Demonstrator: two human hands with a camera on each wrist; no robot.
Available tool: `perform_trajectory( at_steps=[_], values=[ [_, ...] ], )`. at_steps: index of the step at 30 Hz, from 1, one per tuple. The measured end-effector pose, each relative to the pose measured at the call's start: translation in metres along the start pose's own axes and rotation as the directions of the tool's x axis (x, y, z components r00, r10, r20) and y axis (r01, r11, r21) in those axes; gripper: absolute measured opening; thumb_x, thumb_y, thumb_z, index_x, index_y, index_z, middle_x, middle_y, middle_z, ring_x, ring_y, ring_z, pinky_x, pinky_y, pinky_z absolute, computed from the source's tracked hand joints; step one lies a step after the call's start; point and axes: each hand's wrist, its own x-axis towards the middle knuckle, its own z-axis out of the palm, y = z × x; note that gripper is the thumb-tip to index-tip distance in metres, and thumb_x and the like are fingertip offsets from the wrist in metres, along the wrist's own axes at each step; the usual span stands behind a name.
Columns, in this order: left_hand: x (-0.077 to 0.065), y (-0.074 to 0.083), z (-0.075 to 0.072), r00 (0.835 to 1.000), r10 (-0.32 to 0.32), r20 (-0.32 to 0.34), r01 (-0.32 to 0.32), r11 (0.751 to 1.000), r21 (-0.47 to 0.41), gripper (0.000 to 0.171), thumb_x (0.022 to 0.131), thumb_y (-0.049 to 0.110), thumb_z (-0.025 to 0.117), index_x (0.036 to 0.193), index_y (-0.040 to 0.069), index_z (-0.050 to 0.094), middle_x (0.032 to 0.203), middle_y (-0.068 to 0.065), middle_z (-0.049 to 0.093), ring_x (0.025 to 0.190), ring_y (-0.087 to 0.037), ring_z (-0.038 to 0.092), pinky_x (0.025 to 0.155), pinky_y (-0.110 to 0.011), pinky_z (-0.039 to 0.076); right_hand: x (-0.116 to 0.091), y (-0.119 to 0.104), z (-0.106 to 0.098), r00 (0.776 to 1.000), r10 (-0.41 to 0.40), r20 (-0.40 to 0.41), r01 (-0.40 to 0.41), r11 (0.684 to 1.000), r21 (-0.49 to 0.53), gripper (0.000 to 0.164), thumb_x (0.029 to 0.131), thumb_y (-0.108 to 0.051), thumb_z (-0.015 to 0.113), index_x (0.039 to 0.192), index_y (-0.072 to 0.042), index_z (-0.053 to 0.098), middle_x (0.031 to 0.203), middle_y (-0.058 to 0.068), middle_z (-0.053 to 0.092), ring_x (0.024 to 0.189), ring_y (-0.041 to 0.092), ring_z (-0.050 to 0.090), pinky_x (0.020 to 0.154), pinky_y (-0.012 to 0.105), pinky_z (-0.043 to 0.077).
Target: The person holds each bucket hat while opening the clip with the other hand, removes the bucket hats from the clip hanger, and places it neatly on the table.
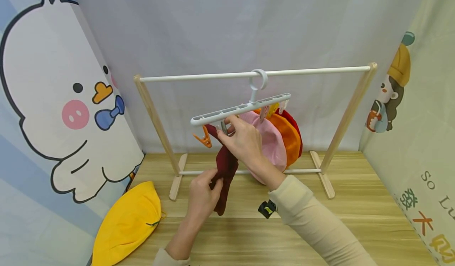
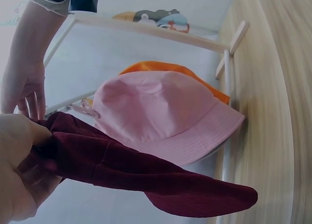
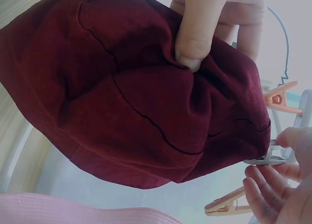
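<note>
At the wooden tabletop's (image 1: 231, 246) near left, a yellow cloth hat (image 1: 129, 218) is lying. Beyond it, the left hand (image 1: 202, 193) is gripping a maroon bucket hat (image 1: 226, 165) between closed thumb and fingers. Just under the left half of a white clip hanger (image 1: 227, 111), the right hand (image 1: 245, 139) is pinching a grey clip (image 1: 223, 127) at the maroon bucket hat's edge, beside a dangling orange clip (image 1: 204, 138). Farther right, 3 hats are hanging: a pink bucket hat (image 1: 268, 139), an orange hat (image 1: 288, 139) and a red hat (image 1: 298, 128).
</note>
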Motion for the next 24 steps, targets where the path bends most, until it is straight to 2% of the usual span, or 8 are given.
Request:
perform_trajectory(
  at_steps=[9, 18, 24],
  values=[
    [0.0078, 0.0006, -0.0013, 1.0, 0.007, 0.011, -0.007, 0.999, 0.041, 0.015, 0.07, -0.007, 0.064, 0.072, 0.008, 0.061, 0.063, 0.0, 0.058, 0.052, -0.007, 0.048, 0.048, -0.02, 0.04, -0.001, 0.0009, 0.0006, 1.0, -0.007, -0.017, 0.007, 1.0, 0.004, 0.015, 0.076, -0.027, 0.068, 0.085, -0.017, 0.062, 0.074, -0.002, 0.069, 0.061, 0.011, 0.062, 0.051, 0.03, 0.044],
    [0.0094, -0.0008, -0.0067, 0.996, -0.028, 0.086, 0.026, 0.999, 0.027, 0.017, 0.071, -0.007, 0.063, 0.08, 0.007, 0.064, 0.073, -0.004, 0.066, 0.058, -0.011, 0.058, 0.051, -0.023, 0.046, -0.002, 0.0023, 0.0019, 0.999, -0.024, -0.033, 0.025, 1.0, 0.008, 0.014, 0.076, -0.025, 0.068, 0.084, -0.015, 0.063, 0.073, -0.002, 0.068, 0.062, 0.011, 0.062, 0.052, 0.03, 0.045],
    [0.0082, -0.0041, -0.0095, 0.993, -0.037, 0.115, 0.032, 0.998, 0.048, 0.016, 0.071, -0.007, 0.065, 0.077, 0.007, 0.063, 0.071, -0.002, 0.064, 0.058, -0.01, 0.056, 0.05, -0.022, 0.045, -0.0022, 0.0026, 0.0017, 1.0, -0.014, -0.027, 0.014, 1.0, 0.011, 0.012, 0.076, -0.025, 0.068, 0.084, -0.016, 0.063, 0.074, -0.003, 0.068, 0.063, 0.01, 0.063, 0.053, 0.03, 0.045]
  ],
)
